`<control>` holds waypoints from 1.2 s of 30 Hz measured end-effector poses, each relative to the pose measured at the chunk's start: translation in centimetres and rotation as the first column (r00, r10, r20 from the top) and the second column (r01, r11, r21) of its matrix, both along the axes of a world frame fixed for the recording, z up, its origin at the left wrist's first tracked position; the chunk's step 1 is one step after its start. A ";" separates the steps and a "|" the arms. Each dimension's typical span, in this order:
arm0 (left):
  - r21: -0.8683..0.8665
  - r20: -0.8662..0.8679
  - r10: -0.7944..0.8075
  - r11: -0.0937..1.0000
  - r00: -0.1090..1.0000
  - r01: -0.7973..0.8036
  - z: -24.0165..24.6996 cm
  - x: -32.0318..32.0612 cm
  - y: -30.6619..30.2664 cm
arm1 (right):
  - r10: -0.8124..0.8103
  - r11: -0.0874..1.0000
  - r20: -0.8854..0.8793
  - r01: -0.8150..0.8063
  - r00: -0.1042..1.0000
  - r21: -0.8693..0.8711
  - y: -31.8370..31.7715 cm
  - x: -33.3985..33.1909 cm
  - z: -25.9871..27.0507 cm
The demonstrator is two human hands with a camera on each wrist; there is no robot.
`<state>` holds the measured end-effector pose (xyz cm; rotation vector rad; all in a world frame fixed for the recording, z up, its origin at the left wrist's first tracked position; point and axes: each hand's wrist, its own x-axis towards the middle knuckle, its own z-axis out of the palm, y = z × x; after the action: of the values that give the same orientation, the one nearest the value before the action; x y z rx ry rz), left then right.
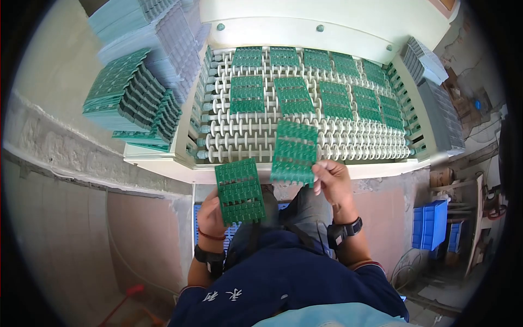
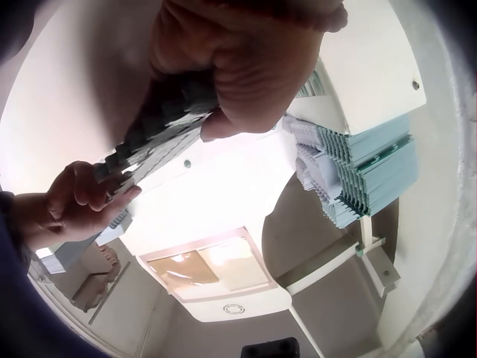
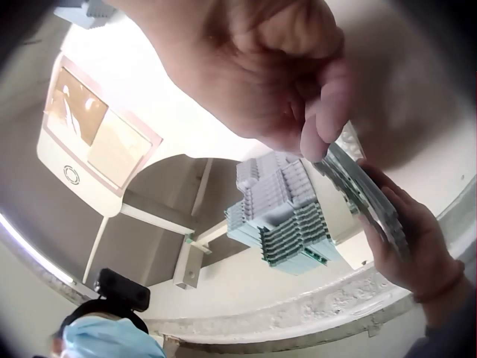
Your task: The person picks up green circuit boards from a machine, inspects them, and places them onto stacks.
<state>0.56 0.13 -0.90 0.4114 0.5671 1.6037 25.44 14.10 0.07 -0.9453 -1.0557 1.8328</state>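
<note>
In the head view my left hand (image 1: 211, 215) grips a stack of green circuit boards (image 1: 239, 192) by its left side, just in front of the person's lap. The right hand (image 1: 333, 182) pinches a single green circuit board (image 1: 295, 151) by its lower right corner, over the near edge of the roller conveyor (image 1: 239, 143). Further back, two rows of green circuit boards (image 1: 247, 94) lie flat on the white wheels. From the right wrist view, the left hand (image 3: 421, 250) holds the boards (image 3: 373, 194) edge-on, close below the right fingers (image 3: 317, 142).
Tall stacks of boards (image 1: 122, 92) stand on the conveyor's left side, with pale stacks (image 1: 158, 38) behind them. More stacked boards (image 1: 441, 114) stand along the right side. A white machine housing (image 1: 272, 27) closes off the back. Blue crates (image 1: 429, 224) sit at the lower right.
</note>
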 end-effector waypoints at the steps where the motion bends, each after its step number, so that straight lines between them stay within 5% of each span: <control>1: 0.011 -0.002 0.030 0.999 1.000 -0.030 0.4 -0.3 -0.3 | 0.004 1.000 0.000 -0.004 1.000 0.000 0.3 0.2 -0.2; 4: 0.010 -0.049 0.075 0.997 0.996 -0.075 -0.7 -2.1 -2.2 | -0.050 0.999 0.074 0.048 0.996 0.025 0.6 -0.2 -0.7; 13: 0.040 -0.054 0.079 0.996 0.995 -0.077 0.3 -2.5 -2.8 | 0.278 0.957 0.165 -0.288 0.946 0.039 1.8 -10.3 0.1; 18: -0.025 -0.096 0.090 0.995 0.991 -0.093 0.2 -2.6 -2.2 | 0.219 0.965 0.319 -0.254 0.922 0.071 0.8 -9.0 1.2; 24: -0.043 -0.143 0.078 0.995 0.987 -0.085 0.2 -1.4 0.9 | 0.441 0.890 0.274 -0.456 0.855 -0.009 -2.0 -7.3 1.9; 31: -0.131 -0.202 0.147 0.976 0.968 -0.176 0.9 -0.8 1.9 | 0.152 0.981 0.317 -0.181 0.936 0.065 2.0 -5.3 1.2; 36: -0.164 -0.176 0.144 0.971 0.974 -0.173 0.1 -1.6 0.6 | -0.096 0.976 0.645 -0.058 0.758 0.212 5.6 -1.7 2.2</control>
<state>-0.99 0.76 -0.79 0.3719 0.8802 1.6652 23.75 19.68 2.23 -1.5044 -1.6225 1.3290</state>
